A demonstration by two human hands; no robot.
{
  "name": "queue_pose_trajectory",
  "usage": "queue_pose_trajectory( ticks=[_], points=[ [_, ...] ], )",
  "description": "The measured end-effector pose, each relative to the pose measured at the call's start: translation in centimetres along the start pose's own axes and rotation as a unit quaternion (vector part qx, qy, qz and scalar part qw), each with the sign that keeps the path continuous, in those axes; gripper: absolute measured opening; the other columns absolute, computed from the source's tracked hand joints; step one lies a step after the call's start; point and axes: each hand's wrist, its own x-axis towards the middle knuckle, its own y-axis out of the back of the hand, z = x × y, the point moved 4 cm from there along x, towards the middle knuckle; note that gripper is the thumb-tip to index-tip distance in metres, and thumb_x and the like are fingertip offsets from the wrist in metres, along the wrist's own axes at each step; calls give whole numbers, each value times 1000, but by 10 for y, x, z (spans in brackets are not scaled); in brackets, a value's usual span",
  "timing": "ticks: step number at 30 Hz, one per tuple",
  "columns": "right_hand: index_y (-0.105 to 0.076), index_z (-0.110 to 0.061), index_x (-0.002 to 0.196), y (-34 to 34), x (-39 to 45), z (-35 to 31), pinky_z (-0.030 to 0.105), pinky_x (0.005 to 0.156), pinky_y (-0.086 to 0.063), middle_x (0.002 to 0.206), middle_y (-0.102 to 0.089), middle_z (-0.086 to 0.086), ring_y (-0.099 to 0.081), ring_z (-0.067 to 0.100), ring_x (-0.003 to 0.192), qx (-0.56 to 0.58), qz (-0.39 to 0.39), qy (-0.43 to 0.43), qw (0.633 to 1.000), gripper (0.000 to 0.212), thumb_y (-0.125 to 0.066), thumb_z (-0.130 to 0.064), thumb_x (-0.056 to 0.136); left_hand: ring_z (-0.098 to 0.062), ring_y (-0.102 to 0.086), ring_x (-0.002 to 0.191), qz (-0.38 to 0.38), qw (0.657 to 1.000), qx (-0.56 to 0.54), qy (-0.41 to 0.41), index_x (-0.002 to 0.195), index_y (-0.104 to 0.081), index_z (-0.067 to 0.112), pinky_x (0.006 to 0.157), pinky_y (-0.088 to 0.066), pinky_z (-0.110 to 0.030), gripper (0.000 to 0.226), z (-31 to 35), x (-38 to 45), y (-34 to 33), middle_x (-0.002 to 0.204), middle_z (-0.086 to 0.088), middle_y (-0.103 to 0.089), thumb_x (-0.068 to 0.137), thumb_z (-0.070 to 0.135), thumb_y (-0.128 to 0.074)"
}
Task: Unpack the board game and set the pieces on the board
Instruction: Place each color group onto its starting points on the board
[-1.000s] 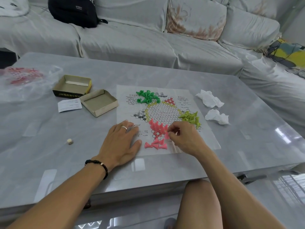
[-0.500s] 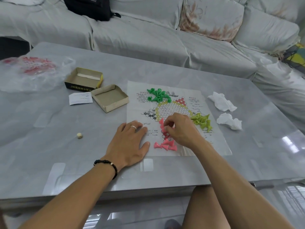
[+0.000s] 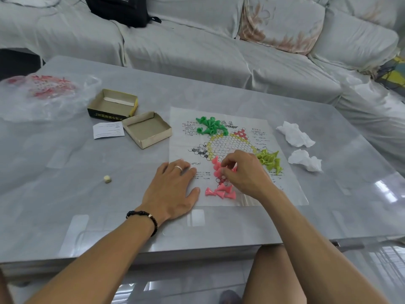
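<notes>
1. board [image 3: 282, 189] is lying flat on the grey table [image 3: 219, 93], a thin paper sheet printed with a hexagon grid and blocks of text.
2. left hand [image 3: 173, 189] is resting palm down, fingers straight and relaxed, holding nothing; its fingertips are sitting on the board's left edge, the rest on the table. a ring is showing on one finger and a dark bead bracelet [image 3: 143, 217] on the wrist.
3. right hand [image 3: 245, 174] is hovering over the near part of the grid with fingers curled, its fingertips pinching at the pink pieces [image 3: 220, 190] there; cannot tell exactly which piece it is gripping.
4. some pink pieces are standing in a row on grid cells just left of the right hand; others are lying loose in a small pile at the board's near edge.
5. green pieces [image 3: 210, 126] are lying heaped at the board's far left corner of the grid.
6. yellow-green pieces [image 3: 269, 160] are lying heaped on the board's right side, just beside the right hand.
7. two open box halves [image 3: 146, 129] are sitting left of the board, touching at one corner; a paper slip [image 3: 108, 130] is lying beside them.
8. a small die [image 3: 107, 179] is sitting on the table, well left of the left hand.
9. two crumpled tissues [image 3: 295, 137] are lying right of the board.
10. a plastic bag [image 3: 43, 93] with red contents is lying at the table's far left.
11. a covered sofa [image 3: 219, 51] is standing behind the table, a black bag [image 3: 120, 9] on it.
</notes>
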Motion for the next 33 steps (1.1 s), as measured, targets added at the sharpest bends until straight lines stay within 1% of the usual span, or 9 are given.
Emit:
queue_pose_trajectory(
  ticks=[4, 8, 14, 16, 19, 21, 24, 29, 33],
  points=[
    [-73, -26, 103, -5, -19, 3, 36, 80, -51, 98, -64, -7, -59, 11, 90, -23, -63, 29, 997, 18, -62, -23, 88, -18, -28, 136, -5, 1000, 8, 1, 137, -42, 24, 117, -14, -38, 60, 0, -1, 0, 142, 0, -38, 87, 55, -29],
    [-72, -30, 109, -8, -28, 3, 36, 81, -50, 110, -63, -8, -58, 13, 97, -64, -91, 46, 993, 22, -64, -33, 89, -20, -30, 135, 1, 1000, 4, 1, 134, -45, 24, 116, -15, -39, 62, 0, -1, 1, 140, -1, -42, 85, 56, -26],
    [-73, -27, 105, -14, -26, -3, 30, 74, -45, 108, -65, -6, -58, 14, 97, -106, -93, 55, 988, 18, -64, -28, 89, -20, -32, 134, 7, 1000, 0, 1, 133, -46, 24, 116, -15, -38, 59, 1, -2, 2, 138, 0, -43, 86, 56, -30],
    [-71, -23, 106, -11, -26, -1, 28, 75, -43, 105, -60, -5, -55, 11, 93, -59, -69, 42, 995, 18, -63, -27, 90, -20, -31, 135, 5, 1000, 1, 3, 134, -45, 24, 117, -14, -37, 58, 0, -2, 1, 140, 0, -42, 86, 55, -32],
    [-67, -21, 93, 1, -26, 6, 23, 70, -40, 92, -59, -8, -50, -1, 76, 55, 7, 4, 998, 9, -61, -18, 87, -19, -31, 135, 4, 1000, 6, 2, 135, -45, 24, 117, -14, -37, 59, 0, -1, 1, 140, 0, -41, 87, 55, -32],
    [-63, -24, 101, 7, -27, 10, 21, 67, -39, 88, -60, -11, -49, -4, 69, 81, 41, -5, 996, 17, -57, -16, 88, -18, -30, 135, 1, 1000, 9, 3, 136, -44, 24, 117, -14, -37, 60, 0, -1, 0, 141, 0, -40, 86, 56, -31],
    [-62, -26, 115, 12, -26, 13, 20, 66, -43, 90, -60, -12, -50, -3, 65, 77, 43, -13, 996, 26, -52, -17, 93, -18, -30, 135, 3, 1000, 9, 2, 136, -44, 25, 117, -14, -37, 61, 0, -1, 1, 142, 1, -40, 86, 56, -29],
    [-68, -23, 93, 15, -20, 15, 14, 69, -45, 81, -67, -12, -60, -2, 75, 87, 49, -32, 994, 9, -63, -16, 89, -18, -30, 135, 6, 1000, 3, 3, 136, -44, 24, 117, -14, -37, 60, 0, 0, 0, 142, 1, -40, 86, 55, -31],
    [-72, -20, 88, 15, -16, 11, 14, 63, -43, 75, -65, -13, -57, -1, 69, 53, 18, -30, 998, 8, -65, -15, 88, -17, -28, 135, 5, 1000, 2, 3, 136, -43, 25, 117, -13, -35, 59, 0, 0, 0, 142, 2, -39, 87, 55, -31]
  ],
)
